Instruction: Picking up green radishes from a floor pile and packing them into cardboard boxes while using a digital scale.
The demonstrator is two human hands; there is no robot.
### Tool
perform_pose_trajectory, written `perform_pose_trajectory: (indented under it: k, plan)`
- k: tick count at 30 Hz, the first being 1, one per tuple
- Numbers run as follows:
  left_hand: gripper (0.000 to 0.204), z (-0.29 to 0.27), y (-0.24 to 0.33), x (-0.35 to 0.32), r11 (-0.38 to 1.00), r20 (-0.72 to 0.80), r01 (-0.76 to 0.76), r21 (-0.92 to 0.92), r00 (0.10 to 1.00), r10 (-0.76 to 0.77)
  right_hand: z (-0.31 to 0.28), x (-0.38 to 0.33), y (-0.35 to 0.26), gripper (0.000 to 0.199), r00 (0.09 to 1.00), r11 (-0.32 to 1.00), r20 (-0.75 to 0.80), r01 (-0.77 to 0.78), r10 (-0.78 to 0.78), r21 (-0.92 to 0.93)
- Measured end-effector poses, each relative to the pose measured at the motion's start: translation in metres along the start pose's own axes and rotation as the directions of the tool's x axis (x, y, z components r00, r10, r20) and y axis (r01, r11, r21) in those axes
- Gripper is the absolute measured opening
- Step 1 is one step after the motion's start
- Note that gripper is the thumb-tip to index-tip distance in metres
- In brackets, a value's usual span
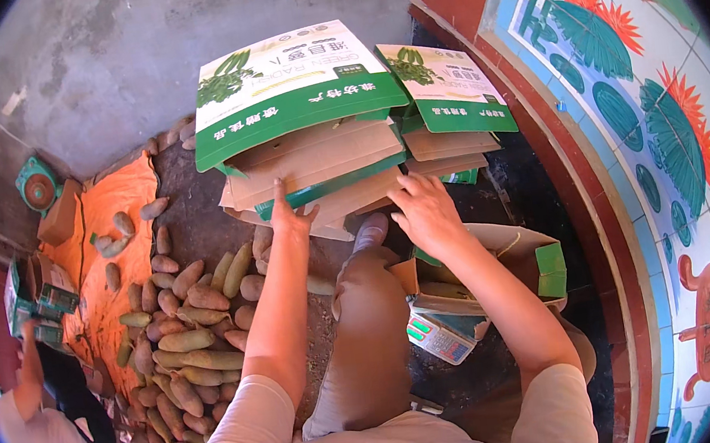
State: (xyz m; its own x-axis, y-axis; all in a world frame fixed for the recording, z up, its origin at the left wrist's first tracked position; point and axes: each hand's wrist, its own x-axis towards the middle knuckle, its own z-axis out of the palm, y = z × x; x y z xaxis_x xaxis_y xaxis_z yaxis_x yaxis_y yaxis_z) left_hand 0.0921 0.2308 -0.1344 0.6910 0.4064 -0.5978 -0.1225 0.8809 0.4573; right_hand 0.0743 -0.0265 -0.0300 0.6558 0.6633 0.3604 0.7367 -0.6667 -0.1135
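Observation:
A green-and-white carton (299, 98) with a vegetable picture on its panel stands in front of me, its brown inner flaps facing me. My left hand (288, 220) is at the carton's lower edge, index finger stretched up against the brown board and thumb apart. Just right of that edge is my right hand (430, 212), fingers bent but spread, with nothing visible in them. Under my right forearm sits an opened carton (539, 241) with long green vegetables inside. It rests on a digital scale (441, 339) with a lit green display.
More folded cartons (449, 90) lean at the right, near a tiled mural wall (620, 107). A large pile of long radishes (193, 325) covers the floor at left, beside an orange sheet (115, 203). Another person (47, 418) handles cartons (41, 293) at far left.

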Motion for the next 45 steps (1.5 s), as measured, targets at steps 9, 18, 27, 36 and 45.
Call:
perform_pose_trajectory:
  k: [9, 18, 27, 36, 45]
  plan:
    - [0.032, 0.012, 0.031, 0.058, 0.992, 0.005, -0.032, 0.123, 0.999, 0.031, -0.055, -0.129, -0.004, 0.033, 0.988, 0.987, -0.032, -0.148, 0.150, 0.067]
    - [0.034, 0.011, 0.067, 0.082, 0.887, -0.063, -0.165, 0.431, 0.975, 0.212, -0.119, -0.210, -0.005, 0.033, 0.901, 0.905, -0.092, -0.425, 0.423, 0.001]
    - [0.048, -0.009, 0.069, 0.065, 0.892, -0.135, -0.082, 0.444, 0.978, 0.157, -0.158, -0.271, -0.013, 0.023, 0.757, 0.763, -0.261, -0.639, 0.599, -0.099]
    - [0.077, 0.007, 0.067, 0.048, 0.840, -0.137, -0.099, 0.534, 0.970, 0.201, -0.181, -0.366, -0.031, 0.017, 0.597, 0.547, -0.337, -0.802, 0.728, -0.241]
    - [0.108, 0.012, 0.089, 0.044, 0.768, -0.067, -0.183, 0.614, 0.957, 0.281, -0.187, -0.468, -0.067, 0.016, 0.419, 0.300, -0.356, -0.890, 0.835, -0.345]
